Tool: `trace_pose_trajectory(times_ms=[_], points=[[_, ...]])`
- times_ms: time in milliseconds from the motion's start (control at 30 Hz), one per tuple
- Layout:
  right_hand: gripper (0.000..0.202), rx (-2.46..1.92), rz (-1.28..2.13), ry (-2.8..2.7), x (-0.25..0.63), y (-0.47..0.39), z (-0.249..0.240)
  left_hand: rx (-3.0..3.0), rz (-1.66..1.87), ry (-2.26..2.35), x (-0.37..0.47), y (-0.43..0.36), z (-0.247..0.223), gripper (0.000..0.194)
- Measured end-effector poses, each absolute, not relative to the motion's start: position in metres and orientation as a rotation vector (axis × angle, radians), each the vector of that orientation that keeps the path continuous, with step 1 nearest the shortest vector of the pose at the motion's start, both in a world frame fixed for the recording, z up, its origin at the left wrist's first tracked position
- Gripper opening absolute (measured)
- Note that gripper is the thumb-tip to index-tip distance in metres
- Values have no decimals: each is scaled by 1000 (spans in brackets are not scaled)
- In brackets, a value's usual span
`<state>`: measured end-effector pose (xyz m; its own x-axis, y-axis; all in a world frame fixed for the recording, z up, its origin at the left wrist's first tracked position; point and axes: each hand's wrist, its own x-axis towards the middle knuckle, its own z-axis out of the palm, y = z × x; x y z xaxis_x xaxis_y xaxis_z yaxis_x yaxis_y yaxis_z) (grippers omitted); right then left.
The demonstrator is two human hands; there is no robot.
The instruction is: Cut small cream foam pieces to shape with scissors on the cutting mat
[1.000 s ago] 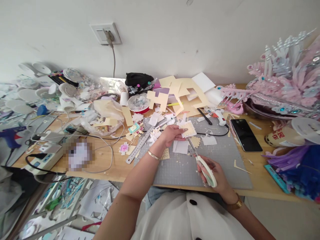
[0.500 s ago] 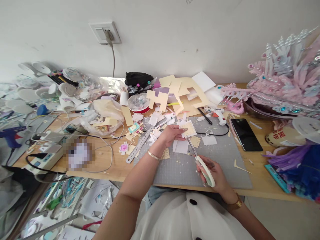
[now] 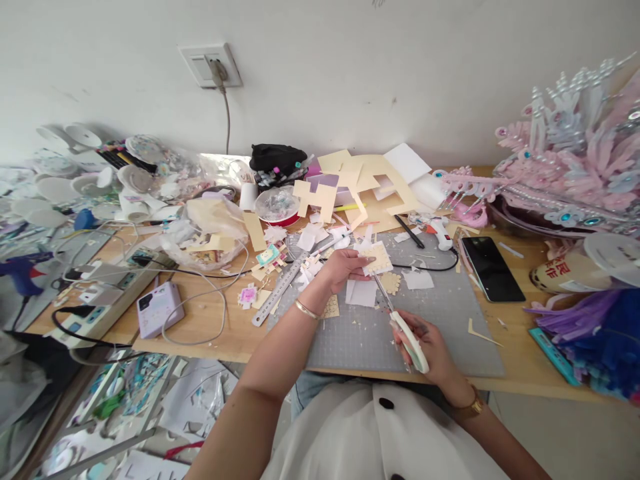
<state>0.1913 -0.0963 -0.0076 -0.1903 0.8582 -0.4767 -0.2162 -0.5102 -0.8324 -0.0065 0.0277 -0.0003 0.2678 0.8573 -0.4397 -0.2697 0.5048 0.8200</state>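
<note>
My left hand (image 3: 347, 269) pinches the left edge of a small cream and white card piece (image 3: 379, 258), held over the grey cutting mat (image 3: 440, 327). In my right hand (image 3: 425, 347) are scissors (image 3: 407, 339) with pale handles, their blades pointing up and left to the card's lower edge. Whether the blades are closed, I cannot tell. Just below the card lie a cream piece with a scalloped edge (image 3: 393, 284) and a white paper scrap (image 3: 361, 293). To the left of my left hand rests a metal ruler (image 3: 280, 293).
Cream cardboard sheets (image 3: 385, 193) are heaped at the back. A phone (image 3: 493, 269) and a drink cup (image 3: 560, 270) stand at the right, beside pink feathery decorations (image 3: 575, 173). On the left are a power strip (image 3: 90, 323), a lilac box-shaped device (image 3: 160, 310), loose cables and a plastic bag (image 3: 200, 233).
Almost nothing differs. Both hands, the card and the scissors keep nearly the same place, with only a very slight shift of the scissors. The lilac device, blurred before, now shows clearly.
</note>
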Motion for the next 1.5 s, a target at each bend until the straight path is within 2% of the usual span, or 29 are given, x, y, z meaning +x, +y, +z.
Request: trace_pose_trajectory(times_ms=[267,533,700,833,1033,1500], points=[[52,-1316,1795,-846,193,-97,-8,669,850,1064,-4,27,6,33],[50,-1278,1877,-1131,213,-75,7,566,995,1094,-5,31,12,15],[51,-1158,1912,-1313,226,-14,26,523,1159,1067,-5,35,9,20],[50,-1124,1926,-1382,229,21,22,493,1246,1062,-8,38,6,17],[42,-1216,1956,-1284,229,25,8,436,1259,1058,-10,42,4,11],[44,-1189,2012,-1322,229,31,4,451,1165,1066,-11,41,5,18]])
